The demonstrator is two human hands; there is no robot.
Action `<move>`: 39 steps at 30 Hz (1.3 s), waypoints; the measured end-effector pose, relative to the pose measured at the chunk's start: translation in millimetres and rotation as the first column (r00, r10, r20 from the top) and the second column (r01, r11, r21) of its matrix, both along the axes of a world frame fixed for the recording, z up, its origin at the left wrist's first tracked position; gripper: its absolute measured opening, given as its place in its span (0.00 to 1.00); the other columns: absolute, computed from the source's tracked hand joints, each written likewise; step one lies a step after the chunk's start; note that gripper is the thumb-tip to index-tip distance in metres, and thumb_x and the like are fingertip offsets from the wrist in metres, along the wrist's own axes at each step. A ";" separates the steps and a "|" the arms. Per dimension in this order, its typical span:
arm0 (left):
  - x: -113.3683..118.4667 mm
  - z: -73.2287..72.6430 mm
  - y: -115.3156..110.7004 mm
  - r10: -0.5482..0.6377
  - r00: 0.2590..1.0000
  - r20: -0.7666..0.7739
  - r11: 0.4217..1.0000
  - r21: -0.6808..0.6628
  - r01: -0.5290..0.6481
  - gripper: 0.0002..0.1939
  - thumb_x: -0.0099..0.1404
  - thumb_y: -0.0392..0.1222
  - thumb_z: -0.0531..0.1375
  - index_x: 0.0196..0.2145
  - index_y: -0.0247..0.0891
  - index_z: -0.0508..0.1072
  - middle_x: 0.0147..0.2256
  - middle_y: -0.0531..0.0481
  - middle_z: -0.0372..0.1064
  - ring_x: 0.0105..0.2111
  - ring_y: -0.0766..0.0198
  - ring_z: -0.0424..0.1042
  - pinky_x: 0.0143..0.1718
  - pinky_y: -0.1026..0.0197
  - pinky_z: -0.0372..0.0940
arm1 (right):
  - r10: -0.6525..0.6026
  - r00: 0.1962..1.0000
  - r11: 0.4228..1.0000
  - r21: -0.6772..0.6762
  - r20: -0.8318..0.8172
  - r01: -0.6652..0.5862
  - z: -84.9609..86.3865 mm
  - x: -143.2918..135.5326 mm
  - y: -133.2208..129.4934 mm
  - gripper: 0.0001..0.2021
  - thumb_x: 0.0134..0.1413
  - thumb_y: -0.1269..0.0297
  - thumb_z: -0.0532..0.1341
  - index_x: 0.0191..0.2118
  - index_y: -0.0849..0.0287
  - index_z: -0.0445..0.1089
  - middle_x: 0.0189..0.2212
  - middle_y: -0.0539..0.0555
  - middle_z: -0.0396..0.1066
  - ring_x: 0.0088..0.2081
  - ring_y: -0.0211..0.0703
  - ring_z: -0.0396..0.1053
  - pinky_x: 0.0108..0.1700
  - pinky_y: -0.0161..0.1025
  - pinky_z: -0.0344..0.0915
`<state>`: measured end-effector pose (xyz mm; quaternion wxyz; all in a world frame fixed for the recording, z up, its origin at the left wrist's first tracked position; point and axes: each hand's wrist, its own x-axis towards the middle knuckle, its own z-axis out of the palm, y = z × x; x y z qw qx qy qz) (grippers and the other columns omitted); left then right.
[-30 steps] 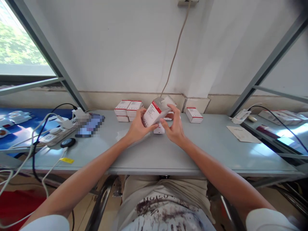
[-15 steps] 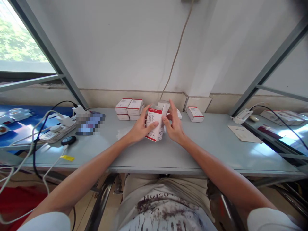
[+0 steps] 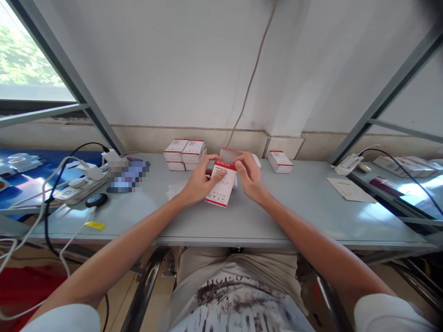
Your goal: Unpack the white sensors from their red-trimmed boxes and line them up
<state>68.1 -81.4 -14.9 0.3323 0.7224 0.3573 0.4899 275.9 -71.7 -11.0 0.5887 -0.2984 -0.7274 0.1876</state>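
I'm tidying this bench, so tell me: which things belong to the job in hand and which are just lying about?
Job in hand:
DETECTOR box, held by the left hand
right hand at its raised flap
probably the similar stacked boxes and lone box

Apparently just lying about:
power strip
black round object
sheet of paper

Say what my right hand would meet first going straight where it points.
Likely the white-and-red rectangular cardboard box in your left hand; your right hand may be touching it, depth being unclear.
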 end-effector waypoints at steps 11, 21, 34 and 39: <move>-1.2 -2.8 4.3 -0.058 0.998 -0.011 0.992 0.113 0.059 0.35 0.73 0.57 0.65 0.71 0.53 0.58 0.65 0.40 0.68 0.42 0.58 0.81 0.34 0.58 0.78 | -0.026 0.985 0.996 -0.085 -0.168 0.012 1.5 1.7 5.3 0.22 0.67 0.44 0.63 0.27 0.53 0.63 0.38 0.54 0.76 0.42 0.47 0.72 0.46 0.46 0.71; -1.1 3.3 -2.2 -0.043 0.996 -0.079 0.987 0.148 0.055 0.32 0.76 0.55 0.63 0.73 0.54 0.61 0.66 0.41 0.68 0.41 0.59 0.80 0.33 0.59 0.77 | 0.104 0.941 0.964 -0.200 -0.323 -0.176 6.1 1.6 6.7 0.16 0.57 0.50 0.70 0.38 0.50 0.64 0.39 0.51 0.75 0.42 0.46 0.74 0.45 0.46 0.73; -0.1 0.1 -0.9 -0.079 0.997 -0.022 0.997 0.017 0.079 0.26 0.74 0.59 0.64 0.62 0.46 0.66 0.48 0.47 0.77 0.31 0.66 0.77 0.26 0.65 0.72 | 0.163 0.986 0.982 -0.095 -0.024 -0.164 3.8 6.1 6.3 0.12 0.71 0.51 0.59 0.41 0.50 0.74 0.42 0.53 0.74 0.46 0.49 0.72 0.51 0.49 0.72; 1.2 -1.5 3.3 -0.004 0.998 0.062 0.999 0.047 0.001 0.24 0.75 0.60 0.63 0.59 0.45 0.66 0.48 0.48 0.75 0.32 0.67 0.76 0.27 0.66 0.71 | 0.049 0.988 0.995 0.081 0.148 -0.061 -0.8 3.3 -1.0 0.19 0.71 0.44 0.60 0.58 0.48 0.71 0.56 0.59 0.70 0.59 0.56 0.69 0.59 0.57 0.73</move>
